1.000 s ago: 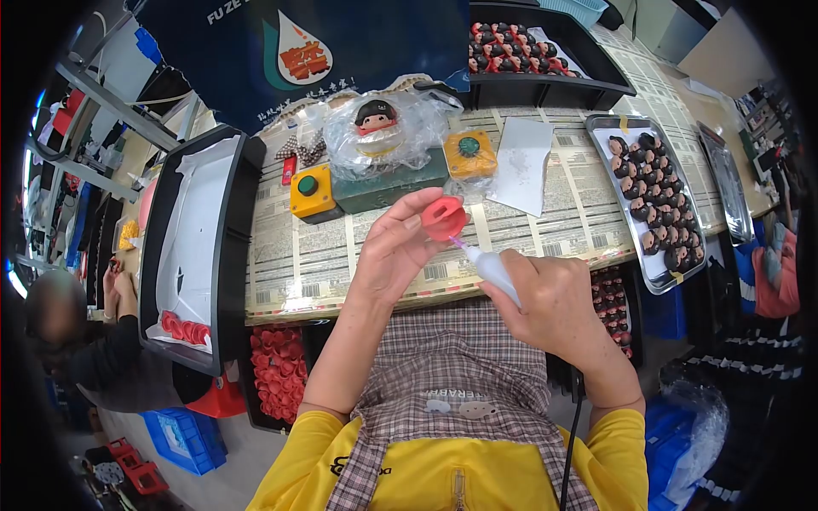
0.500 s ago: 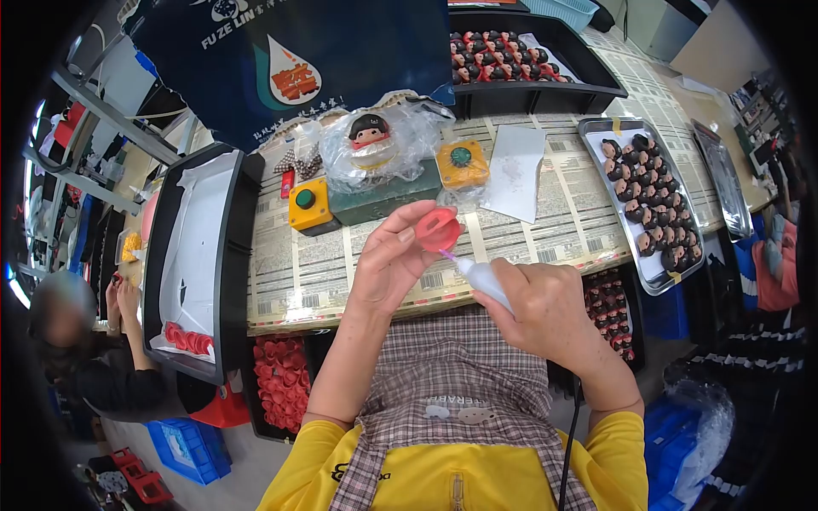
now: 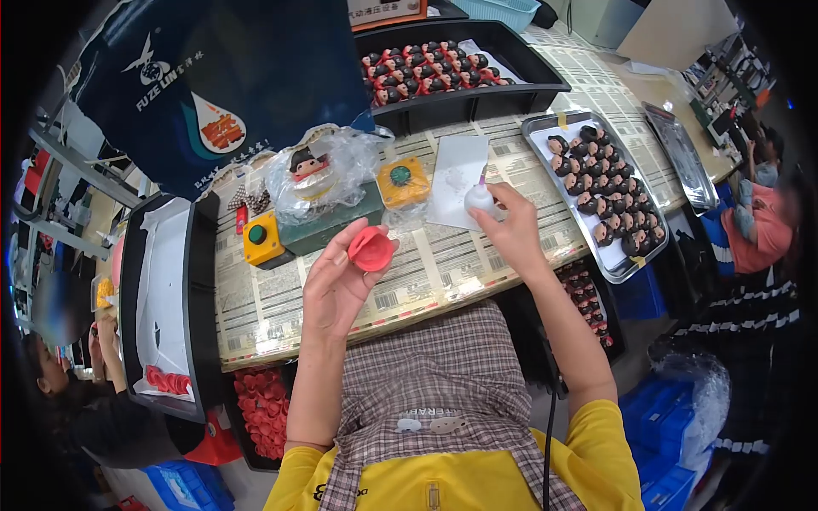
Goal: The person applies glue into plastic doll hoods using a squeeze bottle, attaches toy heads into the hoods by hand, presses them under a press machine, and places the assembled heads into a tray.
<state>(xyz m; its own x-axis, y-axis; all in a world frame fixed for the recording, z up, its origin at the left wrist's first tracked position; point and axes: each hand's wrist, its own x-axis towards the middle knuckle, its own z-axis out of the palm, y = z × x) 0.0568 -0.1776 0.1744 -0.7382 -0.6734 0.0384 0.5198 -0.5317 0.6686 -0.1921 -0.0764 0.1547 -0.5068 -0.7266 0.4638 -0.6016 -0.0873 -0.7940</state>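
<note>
In my left hand [image 3: 331,285] is a small red hollow piece [image 3: 373,250], gripped at its rim with the open side facing up. My right hand [image 3: 515,228] closes around a white squeeze bottle [image 3: 480,197], which stands about upright with its purple nozzle pointing up. The bottle is over the right edge of a white card [image 3: 453,175]; whether it touches the card I cannot tell. Beyond my left hand, a doll figure [image 3: 307,162] in clear plastic sits on a green block [image 3: 341,217], with yellow button boxes [image 3: 403,181] on either side.
A metal tray [image 3: 532,128] of dark-haired doll heads lies at right. Another black tray [image 3: 477,106] of figures is at the back. On the left stands a black bin [image 3: 201,298] with red pieces [image 3: 168,380]. A torn blue carton [image 3: 281,51] rises behind. A co-worker [image 3: 111,417] sits at left.
My right hand has carried the bottle away from the red piece, to the right and toward the white card, turning its nozzle upward. My left hand still holds the red piece. The view has shifted.
</note>
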